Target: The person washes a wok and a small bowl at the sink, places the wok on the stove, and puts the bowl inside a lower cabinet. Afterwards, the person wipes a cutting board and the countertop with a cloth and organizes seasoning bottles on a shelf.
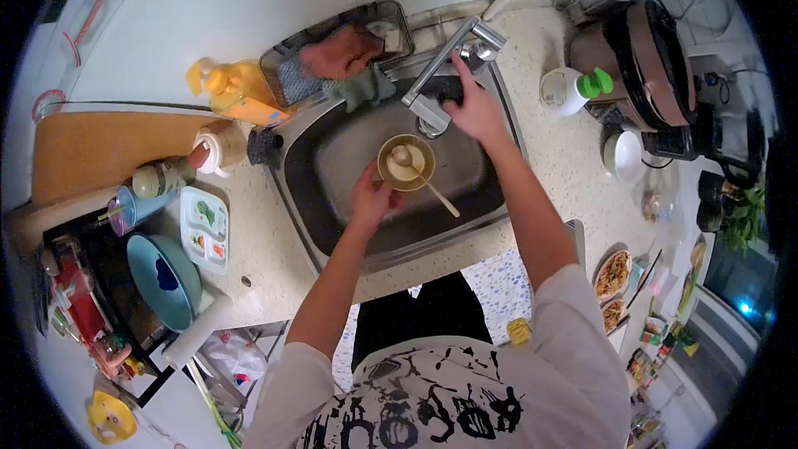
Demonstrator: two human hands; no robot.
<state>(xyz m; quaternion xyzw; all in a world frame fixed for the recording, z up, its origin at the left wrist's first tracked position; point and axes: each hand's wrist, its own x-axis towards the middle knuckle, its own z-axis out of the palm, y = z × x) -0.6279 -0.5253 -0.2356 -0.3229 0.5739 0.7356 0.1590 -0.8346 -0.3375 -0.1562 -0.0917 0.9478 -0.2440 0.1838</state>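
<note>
My left hand [376,197] holds a small round bowl [385,176] by its left rim over the sink [332,158]. Inside the bowl are a pale liquid and a spoon [445,202], whose light handle sticks out over the lower right rim. My right hand [475,108] is at the faucet [440,58], to the right of its spout, with the index finger stretched up along the metal arm and the other fingers partly hidden. The spout end hangs just above and right of the bowl.
Behind the sink a wire basket [324,37] holds cloths, and a green cloth [363,89] hangs over its edge. Orange bottles [241,96] and a divided tray [204,230] stand left. A green-topped pump bottle [565,90] and a white bowl [625,155] stand right.
</note>
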